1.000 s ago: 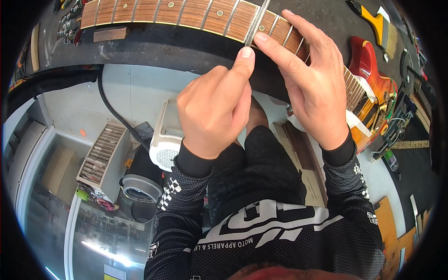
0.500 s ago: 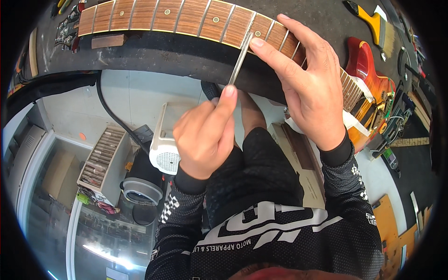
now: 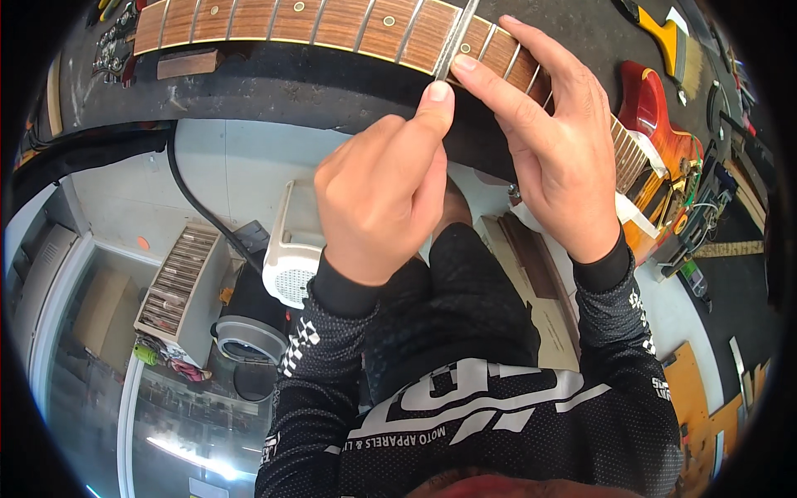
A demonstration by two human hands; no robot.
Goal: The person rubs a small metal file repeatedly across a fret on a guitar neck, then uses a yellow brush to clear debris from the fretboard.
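Note:
The guitar's wooden fretboard (image 3: 332, 26), with metal frets and round inlay dots, crosses the top of the view. My left hand (image 3: 386, 187) is closed around a slim metal file (image 3: 457, 37), thumb uppermost, at the fretboard's near edge. Along a fret lies the file, its far end cut off by the upper rim; its handle end is hidden in the hand. My right hand (image 3: 552, 133) rests spread over the fretboard just right of the file, thumb tip close to it. Farther right, the guitar's red sunburst body (image 3: 643, 104) shows, with exposed wires.
A dark workbench (image 3: 274, 95) carries the guitar and a small wooden block (image 3: 189, 63). A yellow-handled brush (image 3: 664, 41) lies at the far right. Below are a white plastic stool (image 3: 292, 274), a drawer-like rack (image 3: 184, 278) and a black hose (image 3: 187, 187).
My left hand has pushed the file away from me across the fretboard, up to its near edge. The right hand has stayed on the neck, while the view has shifted slightly.

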